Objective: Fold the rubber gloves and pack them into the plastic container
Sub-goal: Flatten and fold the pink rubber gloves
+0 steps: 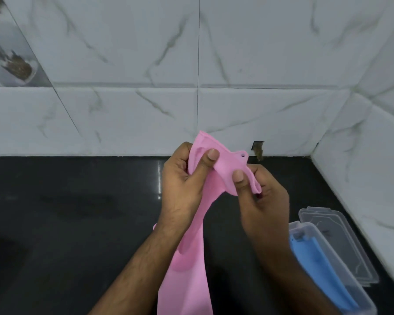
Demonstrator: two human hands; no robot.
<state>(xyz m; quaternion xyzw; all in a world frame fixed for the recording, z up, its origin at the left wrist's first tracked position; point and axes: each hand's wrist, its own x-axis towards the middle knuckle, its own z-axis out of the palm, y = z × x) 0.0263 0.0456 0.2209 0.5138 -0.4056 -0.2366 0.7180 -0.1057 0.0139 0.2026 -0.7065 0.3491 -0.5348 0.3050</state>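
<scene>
The black countertop (77, 212) sits well below the work, so lower the pink glove (191, 246) onto it and crease it flat there rather than folding in the air. The clear plastic container (341, 271), to your right by the wall, already holds a blue glove (316, 258); fold to match its length. Your left hand (182, 189) pinches the cuff with thumb over curled fingers, and your right hand (259, 201) pinches its other edge likewise, both raised, forearms converging.
</scene>
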